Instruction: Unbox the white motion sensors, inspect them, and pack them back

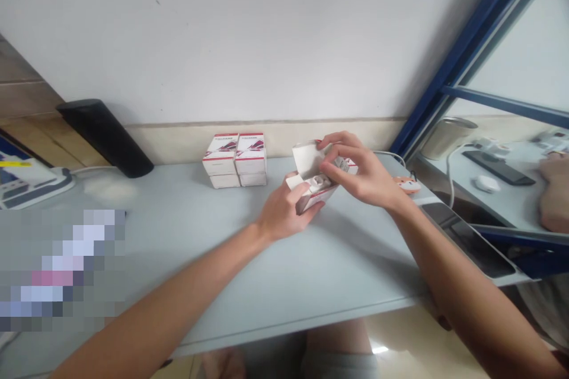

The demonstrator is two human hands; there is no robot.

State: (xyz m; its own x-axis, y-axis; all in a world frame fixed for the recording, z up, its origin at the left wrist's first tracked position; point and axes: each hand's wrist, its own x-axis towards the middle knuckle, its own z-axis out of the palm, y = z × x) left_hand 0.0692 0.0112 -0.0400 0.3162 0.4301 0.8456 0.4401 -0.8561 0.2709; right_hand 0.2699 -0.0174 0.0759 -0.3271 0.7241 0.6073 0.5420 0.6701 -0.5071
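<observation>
My left hand (284, 210) grips a small white cardboard box (316, 196) with red edging, thumb on the near top edge and fingers underneath. The box is tilted above the table, its white lid flap (307, 160) standing up and whitish contents showing in the opening. Over the far side of the box, my right hand (360, 172) has its fingers curled and closed at the opening, with the fingertips close to the flap. A greyish piece shows behind these fingers; what they pinch is too blurred to name.
Several similar white and red boxes (235, 160) stand stacked by the wall. A black cylinder (106, 139) leans at left, near a blurred whitish item (110, 188). At right lie a phone (466, 237) and an orange-white object (406, 185), beside a blue-framed mirror (498, 100).
</observation>
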